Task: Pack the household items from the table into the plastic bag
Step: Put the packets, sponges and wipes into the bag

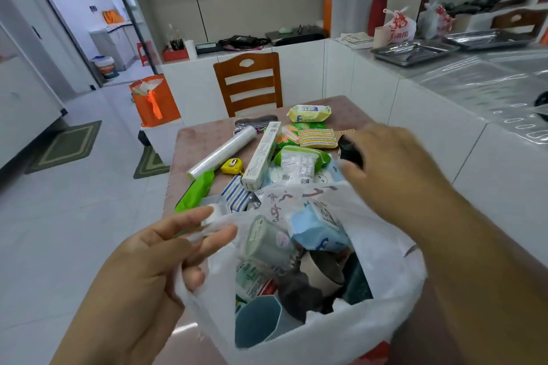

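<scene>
One plastic bag (341, 332) (left hand's (154, 261)) — two hands.

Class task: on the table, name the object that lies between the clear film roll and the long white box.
In the head view, a yellow tape measure lies on the table between the clear film roll and the long white box.

White plastic bag (341, 332), yellow tape measure (232, 165), green pouch (195, 191) (blue-striped cloths (237, 194) beside).
</scene>
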Motion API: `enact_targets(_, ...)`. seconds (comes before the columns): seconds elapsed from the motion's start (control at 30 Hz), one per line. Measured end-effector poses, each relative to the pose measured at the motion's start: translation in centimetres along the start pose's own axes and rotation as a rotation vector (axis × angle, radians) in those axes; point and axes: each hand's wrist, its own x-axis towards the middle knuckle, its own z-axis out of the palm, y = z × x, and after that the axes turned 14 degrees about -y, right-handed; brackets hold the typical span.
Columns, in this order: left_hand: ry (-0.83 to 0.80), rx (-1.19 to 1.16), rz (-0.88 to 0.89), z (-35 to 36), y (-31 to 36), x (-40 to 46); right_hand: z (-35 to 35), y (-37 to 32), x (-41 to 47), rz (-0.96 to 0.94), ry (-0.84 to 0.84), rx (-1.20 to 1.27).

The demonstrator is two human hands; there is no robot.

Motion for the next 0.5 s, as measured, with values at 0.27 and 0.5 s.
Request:
enact_targets(0.27, 0.091, -0.088, 0.127, -2.2, 0.0, 0.3, 9.2, -3.4, 2.5, -0.153, -1.013, -0.060)
enact_targets(0.5, 0.079, 0.338, -0.069, -2.2, 3.2, 4.7, 2.5, -5.3, 6.3, -0.141, -0.862, 0.195)
